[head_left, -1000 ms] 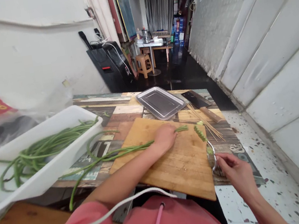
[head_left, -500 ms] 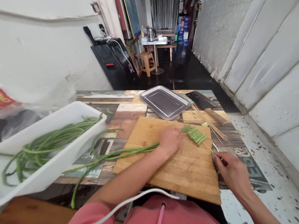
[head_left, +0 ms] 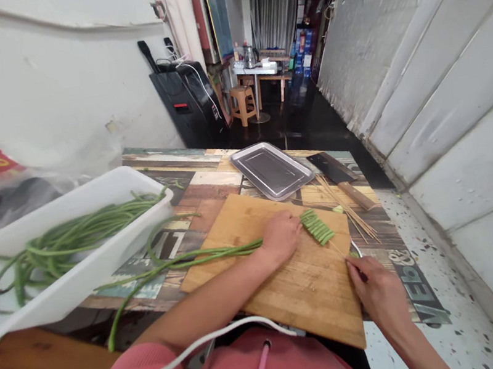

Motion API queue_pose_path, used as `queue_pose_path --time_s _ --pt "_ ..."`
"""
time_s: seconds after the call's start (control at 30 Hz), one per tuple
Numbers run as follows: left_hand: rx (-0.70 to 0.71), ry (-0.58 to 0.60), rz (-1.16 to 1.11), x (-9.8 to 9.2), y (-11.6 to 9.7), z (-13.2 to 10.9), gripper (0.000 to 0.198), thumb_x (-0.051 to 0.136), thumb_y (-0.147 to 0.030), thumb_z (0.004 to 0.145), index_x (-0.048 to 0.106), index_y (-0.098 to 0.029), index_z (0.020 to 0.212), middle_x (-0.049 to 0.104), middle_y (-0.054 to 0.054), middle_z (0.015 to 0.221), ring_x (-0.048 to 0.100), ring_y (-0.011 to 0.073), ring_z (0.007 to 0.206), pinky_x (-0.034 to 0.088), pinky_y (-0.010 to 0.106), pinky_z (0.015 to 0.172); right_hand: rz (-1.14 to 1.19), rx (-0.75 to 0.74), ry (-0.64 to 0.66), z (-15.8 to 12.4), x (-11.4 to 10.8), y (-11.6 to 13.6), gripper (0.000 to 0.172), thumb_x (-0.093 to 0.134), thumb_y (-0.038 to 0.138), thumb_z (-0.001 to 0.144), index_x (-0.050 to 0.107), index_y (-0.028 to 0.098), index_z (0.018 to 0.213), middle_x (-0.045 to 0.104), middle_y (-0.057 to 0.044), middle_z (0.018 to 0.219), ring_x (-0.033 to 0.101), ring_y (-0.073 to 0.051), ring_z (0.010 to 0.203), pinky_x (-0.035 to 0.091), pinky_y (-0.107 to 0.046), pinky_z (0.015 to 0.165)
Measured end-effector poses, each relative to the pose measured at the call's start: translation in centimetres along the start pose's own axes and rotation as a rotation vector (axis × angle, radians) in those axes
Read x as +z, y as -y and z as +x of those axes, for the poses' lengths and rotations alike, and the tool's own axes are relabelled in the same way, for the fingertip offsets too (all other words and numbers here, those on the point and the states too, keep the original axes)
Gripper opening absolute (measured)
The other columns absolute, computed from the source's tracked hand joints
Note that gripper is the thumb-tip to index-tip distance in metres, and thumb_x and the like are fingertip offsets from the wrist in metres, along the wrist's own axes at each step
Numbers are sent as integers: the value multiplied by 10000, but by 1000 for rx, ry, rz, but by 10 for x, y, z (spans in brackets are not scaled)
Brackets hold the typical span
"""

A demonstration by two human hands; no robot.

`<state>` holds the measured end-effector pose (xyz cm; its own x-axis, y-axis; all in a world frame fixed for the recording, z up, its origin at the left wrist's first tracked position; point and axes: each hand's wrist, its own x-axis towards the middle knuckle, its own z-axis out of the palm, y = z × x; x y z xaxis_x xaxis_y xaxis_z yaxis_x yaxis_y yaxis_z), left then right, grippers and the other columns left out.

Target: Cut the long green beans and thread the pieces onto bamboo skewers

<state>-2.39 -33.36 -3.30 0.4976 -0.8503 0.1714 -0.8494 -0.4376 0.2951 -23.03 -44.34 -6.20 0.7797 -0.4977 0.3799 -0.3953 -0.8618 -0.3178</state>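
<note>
My left hand (head_left: 281, 235) is closed round the ends of several long green beans (head_left: 220, 252) lying across the wooden cutting board (head_left: 291, 289). Just right of it, a row of short cut bean pieces (head_left: 317, 227) lies side by side on the board, threaded on a thin bamboo skewer (head_left: 337, 249). My right hand (head_left: 379, 289), at the board's right edge, pinches the skewer's near end. The fingertips of my left hand are close to the row; whether they touch it I cannot tell.
At the left a white plastic tub (head_left: 133, 180) holds more long beans. A metal tray (head_left: 272, 171), a cleaver (head_left: 341, 175) and loose skewers (head_left: 349, 212) lie beyond the board. Under its right edge a bowl rim (head_left: 355, 247) partly shows. A white cable (head_left: 195, 336) crosses in front of me.
My right hand has moved slightly left, nearer the board's edge. The row of bean pieces has turned and shifted a little left, and more bare skewer shows.
</note>
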Motion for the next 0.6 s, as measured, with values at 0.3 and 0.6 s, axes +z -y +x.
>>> queue_pose_path --time_s 0.3,0.6 --pt "-10 9 72 -2 -6 -1 258 443 -260 910 661 -131 858 618 91 888 550 219 897 424 318 786 -199 -40 6 7 -9 5 314 418 391 922 670 206 896 654 -14 790 579 -132 624 356 -247 545" --pt "19 2 136 7 -4 2 225 455 -233 909 645 -131 849 612 85 885 540 216 881 422 315 770 -216 -120 39 12 -9 -4 308 422 323 929 656 176 792 603 -36 711 546 -178 724 359 -269 653"
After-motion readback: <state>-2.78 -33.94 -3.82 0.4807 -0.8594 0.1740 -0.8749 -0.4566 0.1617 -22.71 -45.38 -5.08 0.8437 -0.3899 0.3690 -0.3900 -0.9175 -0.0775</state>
